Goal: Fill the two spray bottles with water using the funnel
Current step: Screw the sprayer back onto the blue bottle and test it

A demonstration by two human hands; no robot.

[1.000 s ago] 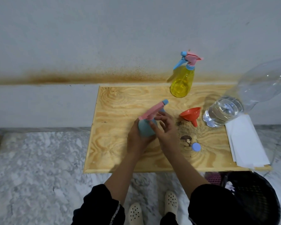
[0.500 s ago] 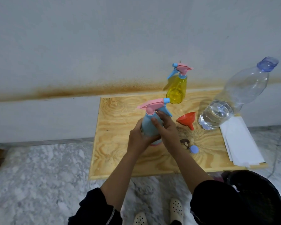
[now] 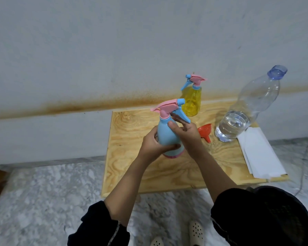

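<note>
One blue spray bottle (image 3: 167, 137): upright over the middle of the board (image 3: 132, 157), pink sprayer head screwed on, blue trigger facing the far right corner; whether its base touches the wood I cannot tell.
Left hand (image 3: 153, 146): wrapped round the bottle's lower body from the left, thumb across the front.
Right hand (image 3: 188, 137): thumb pressed on the bottle's shoulder, fingers reaching up behind the neck under the trigger, so the neck sits between them.
Funnel (image 3: 204, 131): red, on its side just right of that hand, spout towards the near edge.
Water bottle (image 3: 247, 110): big, clear, standing by the right edge, water low inside.
Yellow spray bottle (image 3: 192, 102): upright at the far edge, close to the wall (image 3: 114, 50).
Paper sheets (image 3: 261, 155): white, stacked along the right edge.
</note>
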